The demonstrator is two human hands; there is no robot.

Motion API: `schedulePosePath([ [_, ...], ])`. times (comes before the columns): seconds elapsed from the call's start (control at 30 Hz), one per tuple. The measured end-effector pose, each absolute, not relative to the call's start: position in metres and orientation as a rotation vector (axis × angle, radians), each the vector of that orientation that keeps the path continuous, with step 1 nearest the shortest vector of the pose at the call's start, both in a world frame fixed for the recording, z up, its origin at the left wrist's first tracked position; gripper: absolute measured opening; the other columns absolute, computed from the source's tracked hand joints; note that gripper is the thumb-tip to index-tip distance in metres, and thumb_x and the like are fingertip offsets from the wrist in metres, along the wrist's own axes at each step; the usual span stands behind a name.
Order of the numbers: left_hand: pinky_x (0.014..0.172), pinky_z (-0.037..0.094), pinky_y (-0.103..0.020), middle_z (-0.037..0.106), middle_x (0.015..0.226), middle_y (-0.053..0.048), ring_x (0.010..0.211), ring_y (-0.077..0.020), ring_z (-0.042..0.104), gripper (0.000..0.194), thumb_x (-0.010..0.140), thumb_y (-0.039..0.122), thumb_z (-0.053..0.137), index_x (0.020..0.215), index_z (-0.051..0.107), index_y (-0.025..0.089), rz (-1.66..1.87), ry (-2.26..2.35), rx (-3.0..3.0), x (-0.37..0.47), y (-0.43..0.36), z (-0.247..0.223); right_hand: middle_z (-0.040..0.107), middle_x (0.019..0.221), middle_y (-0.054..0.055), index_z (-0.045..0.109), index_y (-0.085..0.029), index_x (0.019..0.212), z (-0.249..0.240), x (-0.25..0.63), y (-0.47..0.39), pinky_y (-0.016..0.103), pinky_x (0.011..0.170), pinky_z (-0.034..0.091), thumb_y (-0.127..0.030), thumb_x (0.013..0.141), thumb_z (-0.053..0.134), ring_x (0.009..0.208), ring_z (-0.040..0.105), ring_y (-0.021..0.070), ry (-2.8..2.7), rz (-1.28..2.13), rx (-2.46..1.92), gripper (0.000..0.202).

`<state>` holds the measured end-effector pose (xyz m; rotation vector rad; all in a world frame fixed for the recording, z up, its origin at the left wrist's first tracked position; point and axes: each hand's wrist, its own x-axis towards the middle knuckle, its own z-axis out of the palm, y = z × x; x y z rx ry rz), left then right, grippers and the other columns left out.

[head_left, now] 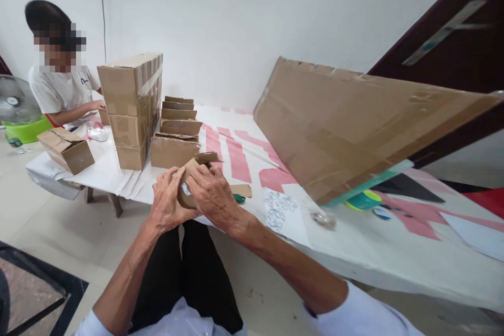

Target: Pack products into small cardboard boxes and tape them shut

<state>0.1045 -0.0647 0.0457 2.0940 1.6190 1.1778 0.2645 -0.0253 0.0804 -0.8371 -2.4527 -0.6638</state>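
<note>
Both my hands grip a small brown cardboard box [188,201] at the table's near edge, above my lap. My left hand [168,197] wraps the box's left side. Over its top and right side lies my right hand [212,195], fingers bent against the cardboard. A small white label shows on the box between the hands, and a flap stands up at its far end. Just beyond is a row of open cardboard boxes [174,153]. A loose cardboard piece [241,189] and a green object [239,198] lie right of my right hand.
Tall stacked cartons [123,92] stand left, with a closed box [66,149] farther left near a co-worker [65,89]. A large cardboard sheet [354,126] leans at the right. Near it are stickers on a sheet [281,212], a tape roll [323,219] and a green-yellow container [364,200].
</note>
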Motion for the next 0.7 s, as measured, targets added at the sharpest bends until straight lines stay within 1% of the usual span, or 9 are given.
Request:
schedulePosePath([
  [0.13,0.113,0.04,-0.062,0.047,0.155,-0.021,0.145,-0.0446,0.043,0.109,0.06,0.04,0.093,0.156,0.044,0.022,1.146,1.61,2.088,0.104,-0.066,0.048,0.068,0.09,0.01,0.069,-0.018,0.093,0.081,0.273,-0.024,0.04,0.086,0.036,-0.01,0.102,0.05,0.093,0.051,0.0266,-2.431,-0.541,-0.79,0.023],
  [0.2,0.113,0.039,-0.061,0.046,0.156,-0.02,0.145,-0.0445,0.043,0.11,0.059,0.039,0.094,0.156,0.044,0.023,1.136,1.609,2.088,0.103,-0.067,0.048,0.067,0.089,0.009,0.066,-0.019,0.089,0.085,0.276,-0.025,0.039,0.087,0.039,-0.013,0.104,0.047,0.091,0.052,0.0254,-2.393,-0.377,-0.771,0.024],
  [0.3,0.113,0.04,-0.062,0.047,0.155,-0.019,0.145,-0.0441,0.043,0.112,0.059,0.039,0.094,0.157,0.042,0.026,1.135,1.613,2.096,0.101,-0.066,0.048,0.065,0.09,0.007,0.059,-0.022,0.086,0.096,0.283,-0.031,0.038,0.086,0.044,-0.016,0.104,0.046,0.09,0.056,0.0233,-2.298,-0.015,-0.732,0.022],
  [0.4,0.114,0.039,-0.063,0.047,0.155,-0.019,0.145,-0.0438,0.043,0.114,0.058,0.041,0.095,0.157,0.041,0.027,1.133,1.602,2.124,0.095,-0.063,0.045,0.063,0.09,0.004,0.056,-0.023,0.088,0.111,0.299,-0.037,0.034,0.079,0.049,-0.021,0.102,0.051,0.086,0.059,0.0205,-2.1,0.307,-0.721,0.015],
  [0.5,0.117,0.039,-0.063,0.049,0.154,-0.018,0.144,-0.0437,0.046,0.112,0.059,0.044,0.096,0.156,0.043,0.026,1.179,1.575,2.158,0.084,-0.06,0.041,0.061,0.087,0.002,0.057,-0.023,0.088,0.115,0.333,-0.03,0.031,0.073,0.049,-0.028,0.1,0.056,0.079,0.058,0.018,-1.877,0.421,-0.821,0.013],
  [0.6,0.118,0.041,-0.06,0.052,0.15,-0.018,0.142,-0.0415,0.049,0.106,0.065,0.05,0.093,0.155,0.044,0.025,1.261,1.524,2.204,0.069,-0.059,0.038,0.06,0.082,0.001,0.059,-0.023,0.086,0.097,0.39,-0.01,0.031,0.071,0.047,-0.036,0.096,0.059,0.075,0.056,0.017,-1.703,0.436,-1.011,0.017],
  [0.7,0.116,0.047,-0.057,0.051,0.151,-0.018,0.14,-0.0397,0.052,0.101,0.071,0.053,0.089,0.155,0.043,0.023,1.308,1.51,2.209,0.056,-0.055,0.033,0.057,0.074,-0.001,0.058,-0.022,0.081,0.056,0.457,0.009,0.03,0.067,0.045,-0.039,0.089,0.059,0.069,0.051,0.0161,-1.547,0.437,-1.262,0.019],
])
